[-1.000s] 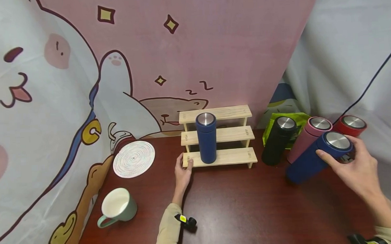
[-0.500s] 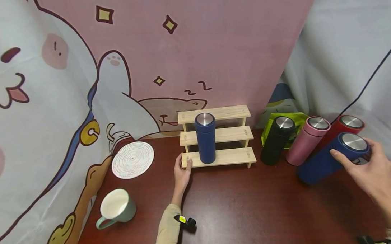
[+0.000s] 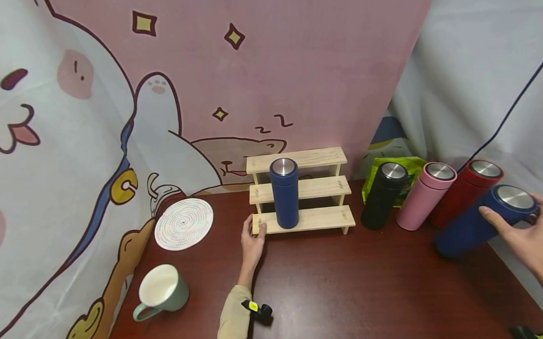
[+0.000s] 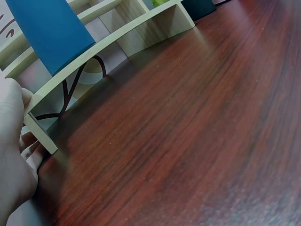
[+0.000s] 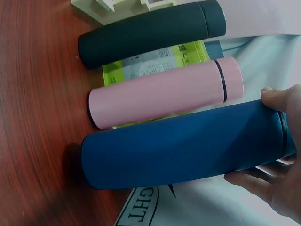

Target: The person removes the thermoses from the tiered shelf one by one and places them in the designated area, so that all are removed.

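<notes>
My right hand [image 3: 531, 230] grips a blue thermos [image 3: 473, 222] near its silver lid, at the right of the table. In the right wrist view this blue thermos [image 5: 183, 148] lies across the picture beside a pink thermos [image 5: 164, 96], and its base looks close to the tabletop. My left hand [image 3: 253, 242] holds the left end of the lowest step of a three-tier wooden rack [image 3: 327, 217]. On that step a second blue thermos [image 3: 286, 196] stands upright. The left wrist view shows fingers [image 4: 30, 150] around the rack's leg.
A black thermos [image 3: 382, 198] and a red thermos [image 3: 465, 187] stand at the right, either side of the pink one. Behind them is a green packet [image 3: 410, 162]. On the left are a round woven mat [image 3: 185, 223] and a green mug [image 3: 174, 292]. Cloth hangs around the table.
My right hand has carried the blue thermos to the right, away from the pink thermos and in front of the red one. The left hand stays on the rack.
</notes>
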Demonstrator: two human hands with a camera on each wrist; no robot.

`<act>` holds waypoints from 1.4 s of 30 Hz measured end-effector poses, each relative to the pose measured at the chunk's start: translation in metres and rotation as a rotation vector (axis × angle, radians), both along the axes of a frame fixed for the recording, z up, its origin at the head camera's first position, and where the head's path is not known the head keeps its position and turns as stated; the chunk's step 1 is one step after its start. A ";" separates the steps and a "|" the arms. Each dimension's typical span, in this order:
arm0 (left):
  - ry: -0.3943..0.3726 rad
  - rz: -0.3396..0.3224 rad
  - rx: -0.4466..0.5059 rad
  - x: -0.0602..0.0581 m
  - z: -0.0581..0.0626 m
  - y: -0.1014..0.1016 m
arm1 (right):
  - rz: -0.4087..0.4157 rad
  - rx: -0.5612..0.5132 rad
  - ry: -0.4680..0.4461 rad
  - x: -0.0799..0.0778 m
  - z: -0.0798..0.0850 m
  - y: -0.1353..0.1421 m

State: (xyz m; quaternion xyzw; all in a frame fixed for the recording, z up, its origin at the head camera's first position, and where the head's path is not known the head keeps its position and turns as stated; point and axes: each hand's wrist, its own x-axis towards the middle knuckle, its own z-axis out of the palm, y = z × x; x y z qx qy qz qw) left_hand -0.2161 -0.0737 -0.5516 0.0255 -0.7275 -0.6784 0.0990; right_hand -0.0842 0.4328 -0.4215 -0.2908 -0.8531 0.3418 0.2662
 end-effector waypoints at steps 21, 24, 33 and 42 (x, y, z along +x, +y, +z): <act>0.009 0.029 -0.026 -0.020 -0.040 0.001 | -0.071 0.003 -0.001 -0.006 -0.020 0.026; 0.018 0.035 -0.018 -0.021 -0.040 0.002 | -0.081 -0.016 -0.005 -0.005 -0.020 0.027; 0.013 0.033 -0.020 -0.021 -0.036 0.000 | -0.063 0.034 0.111 -0.006 -0.019 0.026; 0.014 0.051 -0.035 -0.021 -0.038 0.001 | -0.049 0.172 0.297 -0.014 0.004 0.013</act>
